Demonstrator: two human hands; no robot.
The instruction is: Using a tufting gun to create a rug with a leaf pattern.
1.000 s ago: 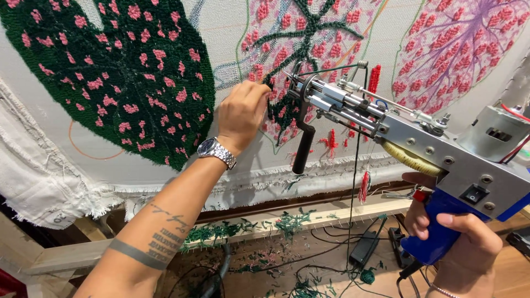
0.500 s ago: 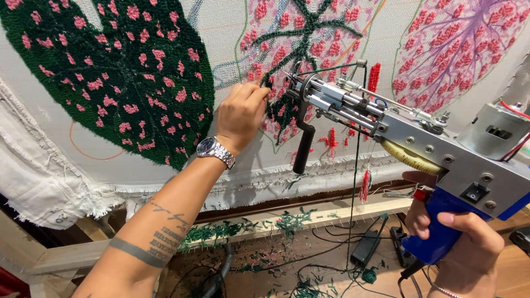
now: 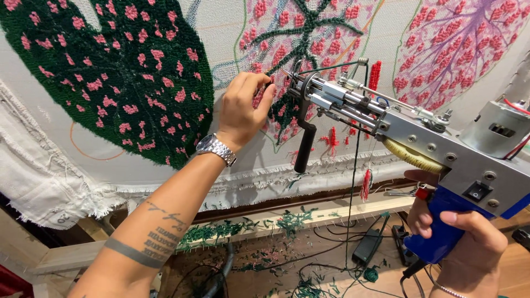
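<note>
My right hand (image 3: 461, 237) grips the blue handle of a grey metal tufting gun (image 3: 436, 138), whose needle end points at the stretched white cloth (image 3: 221, 33). My left hand (image 3: 243, 107), with a metal watch on the wrist, is pinched at the cloth right by the gun's tip, fingers closed on a strand of dark yarn there. The cloth carries a dark green tufted leaf with pink spots (image 3: 110, 72), a middle leaf with green veins (image 3: 309, 22), and a pink and purple leaf (image 3: 464, 44). The gun's black front handle (image 3: 305, 146) hangs free.
A wooden frame rail (image 3: 265, 223) runs below the cloth, littered with green yarn scraps. On the floor beneath lie black cables and a power adapter (image 3: 369, 245). Red yarn tufts (image 3: 375, 74) hang from the cloth near the gun.
Barely anything differs: my left hand's fingertips have shifted a little at the gun's tip, and the gun stays in place.
</note>
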